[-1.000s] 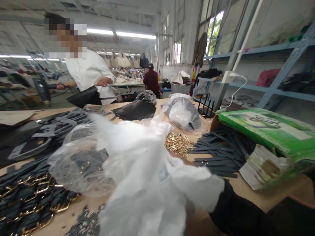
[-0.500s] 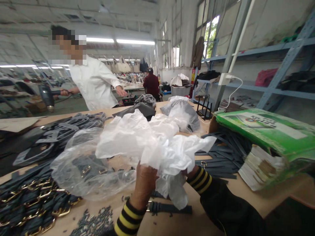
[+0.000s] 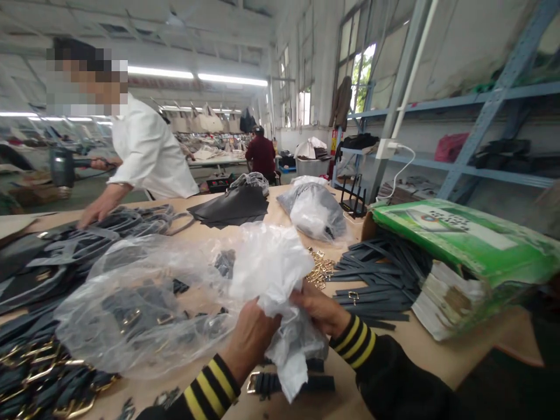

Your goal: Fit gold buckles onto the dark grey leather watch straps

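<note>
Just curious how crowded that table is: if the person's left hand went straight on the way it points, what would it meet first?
The crumpled white sheet, which the left hand holds; past that, perhaps the fingers of the right hand, though depth is hard to judge.

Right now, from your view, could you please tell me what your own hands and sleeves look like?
My left hand and right hand are both bare, without gloves. The left sleeve and right sleeve are black, and the left cuff and right cuff are banded in black and yellow stripes.
</note>
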Tool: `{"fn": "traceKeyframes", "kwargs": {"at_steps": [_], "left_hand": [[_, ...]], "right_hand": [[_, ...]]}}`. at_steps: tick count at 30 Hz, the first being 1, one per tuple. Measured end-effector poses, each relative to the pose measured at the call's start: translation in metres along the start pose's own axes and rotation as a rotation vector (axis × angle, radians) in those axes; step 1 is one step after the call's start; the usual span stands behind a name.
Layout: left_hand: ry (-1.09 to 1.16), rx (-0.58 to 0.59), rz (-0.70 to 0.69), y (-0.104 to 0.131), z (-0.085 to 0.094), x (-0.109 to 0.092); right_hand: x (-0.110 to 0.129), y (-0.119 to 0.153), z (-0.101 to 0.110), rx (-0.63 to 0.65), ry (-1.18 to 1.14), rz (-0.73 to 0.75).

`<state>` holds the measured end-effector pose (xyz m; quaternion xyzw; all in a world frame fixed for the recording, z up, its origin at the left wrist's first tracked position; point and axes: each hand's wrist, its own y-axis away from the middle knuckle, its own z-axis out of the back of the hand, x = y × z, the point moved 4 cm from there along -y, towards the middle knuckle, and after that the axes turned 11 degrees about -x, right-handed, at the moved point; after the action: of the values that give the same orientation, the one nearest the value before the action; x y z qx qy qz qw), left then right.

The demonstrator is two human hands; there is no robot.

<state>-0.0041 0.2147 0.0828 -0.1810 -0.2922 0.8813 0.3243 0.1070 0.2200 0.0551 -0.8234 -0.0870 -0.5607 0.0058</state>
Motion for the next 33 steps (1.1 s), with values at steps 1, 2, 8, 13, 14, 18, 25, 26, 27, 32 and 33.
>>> {"fn": "traceKeyframes", "kwargs": {"at_steps": [1, 2, 8, 13, 14, 18, 25, 26, 27, 32, 33], "left_hand": [[-0.012, 0.051, -0.053, -0.002, -0.003, -0.006], [-0.027, 0.101, -0.101, -0.003, -0.005, -0.01], [-0.108, 0.216, -0.264, 0.013, 0.005, -0.018], [0.049, -0.073, -0.254, 0.008, 0.059, -0.022], [0.071, -0.108, -0.203, 0.001, 0.063, -0.019], [0.437, -0.084, -0.011, -0.019, 0.031, -0.007], [0.681, -0.137, 0.337, -0.031, -0.026, 0.001], [0.688, -0.136, 0.346, -0.036, -0.028, 0.001], [0.687, -0.14, 0.352, -0.042, -0.031, 0.0], [0.472, -0.225, 0.308, -0.069, -0.074, -0.018], [0.402, -0.265, 0.283, -0.075, -0.085, -0.024]], "right_hand": [[0.0, 0.0, 0.0, -0.013, -0.034, -0.021], [0.001, 0.0, 0.001, -0.021, -0.058, -0.03], [0.017, -0.003, 0.013, 0.055, 0.051, 0.164], [0.04, 0.003, 0.017, 0.126, 0.451, 0.424], [0.045, 0.007, 0.014, 0.135, 0.549, 0.482], [0.065, 0.022, -0.002, 0.125, 0.88, 0.731], [0.069, 0.007, 0.034, -0.044, 0.727, 0.712], [0.067, 0.002, 0.044, -0.039, 0.663, 0.658], [0.064, -0.002, 0.054, -0.019, 0.614, 0.583], [0.046, -0.025, 0.087, -0.018, 0.414, 0.383], [0.046, -0.03, 0.094, -0.086, 0.331, 0.415]]}}
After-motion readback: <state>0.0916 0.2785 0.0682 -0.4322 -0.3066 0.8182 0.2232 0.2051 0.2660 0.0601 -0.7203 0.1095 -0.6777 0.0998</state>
